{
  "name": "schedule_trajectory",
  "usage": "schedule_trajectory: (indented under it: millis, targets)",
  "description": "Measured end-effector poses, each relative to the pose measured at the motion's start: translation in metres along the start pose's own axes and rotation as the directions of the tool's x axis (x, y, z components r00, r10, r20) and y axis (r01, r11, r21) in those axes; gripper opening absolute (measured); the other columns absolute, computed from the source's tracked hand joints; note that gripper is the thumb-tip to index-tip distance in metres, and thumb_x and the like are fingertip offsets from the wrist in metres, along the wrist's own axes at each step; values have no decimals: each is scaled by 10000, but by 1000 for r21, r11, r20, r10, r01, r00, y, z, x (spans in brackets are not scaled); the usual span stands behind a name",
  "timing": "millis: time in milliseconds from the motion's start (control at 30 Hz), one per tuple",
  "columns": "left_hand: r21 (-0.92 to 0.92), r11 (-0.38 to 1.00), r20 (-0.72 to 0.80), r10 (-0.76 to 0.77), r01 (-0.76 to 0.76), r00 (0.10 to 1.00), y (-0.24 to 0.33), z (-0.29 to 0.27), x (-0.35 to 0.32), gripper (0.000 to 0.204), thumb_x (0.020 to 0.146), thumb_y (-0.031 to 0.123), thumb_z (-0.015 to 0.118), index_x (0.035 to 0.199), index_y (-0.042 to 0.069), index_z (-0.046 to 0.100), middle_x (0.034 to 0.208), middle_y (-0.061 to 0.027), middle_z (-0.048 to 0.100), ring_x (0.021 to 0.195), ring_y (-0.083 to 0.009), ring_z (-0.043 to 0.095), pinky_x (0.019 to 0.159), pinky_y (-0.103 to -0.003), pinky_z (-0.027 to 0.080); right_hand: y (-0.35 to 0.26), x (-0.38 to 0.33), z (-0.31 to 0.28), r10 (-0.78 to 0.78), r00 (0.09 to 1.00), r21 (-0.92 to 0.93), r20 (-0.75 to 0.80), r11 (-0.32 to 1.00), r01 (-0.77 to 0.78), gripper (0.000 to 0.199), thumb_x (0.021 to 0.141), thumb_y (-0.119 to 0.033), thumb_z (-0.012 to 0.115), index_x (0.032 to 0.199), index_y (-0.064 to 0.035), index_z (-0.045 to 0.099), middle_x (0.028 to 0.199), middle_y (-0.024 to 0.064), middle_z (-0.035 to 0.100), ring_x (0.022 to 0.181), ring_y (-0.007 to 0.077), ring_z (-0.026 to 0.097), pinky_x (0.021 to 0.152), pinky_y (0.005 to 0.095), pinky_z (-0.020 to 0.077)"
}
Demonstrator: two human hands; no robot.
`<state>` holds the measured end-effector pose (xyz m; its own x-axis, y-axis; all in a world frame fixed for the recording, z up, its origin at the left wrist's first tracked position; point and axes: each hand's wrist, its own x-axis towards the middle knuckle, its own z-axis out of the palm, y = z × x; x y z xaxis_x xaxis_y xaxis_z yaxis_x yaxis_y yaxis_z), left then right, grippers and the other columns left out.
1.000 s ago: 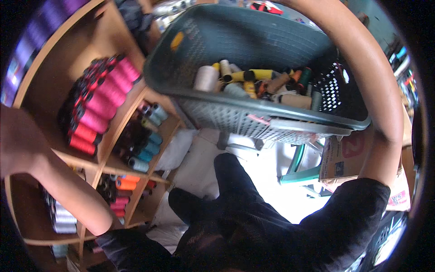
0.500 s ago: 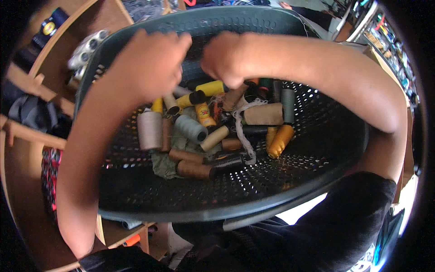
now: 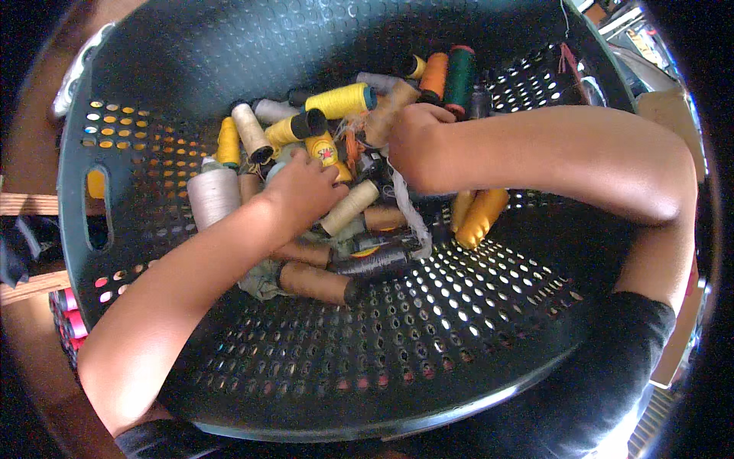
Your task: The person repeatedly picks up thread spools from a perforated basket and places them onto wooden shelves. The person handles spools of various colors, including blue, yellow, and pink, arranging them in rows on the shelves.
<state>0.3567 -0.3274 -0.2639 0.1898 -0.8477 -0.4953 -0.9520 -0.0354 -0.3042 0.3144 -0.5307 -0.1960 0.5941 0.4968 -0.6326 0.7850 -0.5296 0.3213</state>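
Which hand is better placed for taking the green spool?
Probably the right hand: it is nearer the green spool than the left hand, though whether it grips the brown spool is unclear.

A brown spool, slightly blurred and partly covered, is noted tilted among mixed thread spools in the perforated basket. A pale blue spool, mostly hidden, is found near a labelled yellow spool.

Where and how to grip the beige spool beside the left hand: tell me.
Probably around the middle of the beige spool, from above: it lies slanted on its side, its upper surface mostly uncovered, and the left hand is close beside it.
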Motion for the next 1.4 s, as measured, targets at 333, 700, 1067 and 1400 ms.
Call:
schedule_trajectory:
  millis: [333,700,1067,1400]
  targets:
    - [-42,999,-230,-22,13,973,22,-4,2,231,877,220,639,1041,128,773,1154,-62,652,1114,-250,603,970,-472,445,-43,37,35,-271,962,283,-44,920,272,287,849,-221,666,1107,-98,696,1104,52,700,1239,276,538,921,455,481]
    - [-136,977,-386,-207,167,899,54,24,2,318,805,271,680,1000,25,736,1207,-155,579,1215,-335,507,1035,-542,407,-58,26,52,-257,947,26,-194,963,267,417,937,-326,581,1352,-290,589,1218,-10,614,1233,207,480,928,425,414]
    - [-350,909,-149,-294,227,944,44,0,3,485,719,320,780,1101,25,736,1198,-137,586,1217,-305,507,1066,-565,362,-51,33,61,-205,964,-47,-169,979,199,250,942,-321,571,1113,-220,722,1207,37,585,1206,225,498,933,467,422]
    - [-587,760,28,-324,278,946,31,-46,1,509,730,256,787,1168,42,638,1037,-177,684,1037,-345,672,889,-554,512,-57,31,53,-226,949,181,-218,947,267,379,900,-262,623,1271,-198,659,1319,87,605,1290,262,512,1002,488,419]
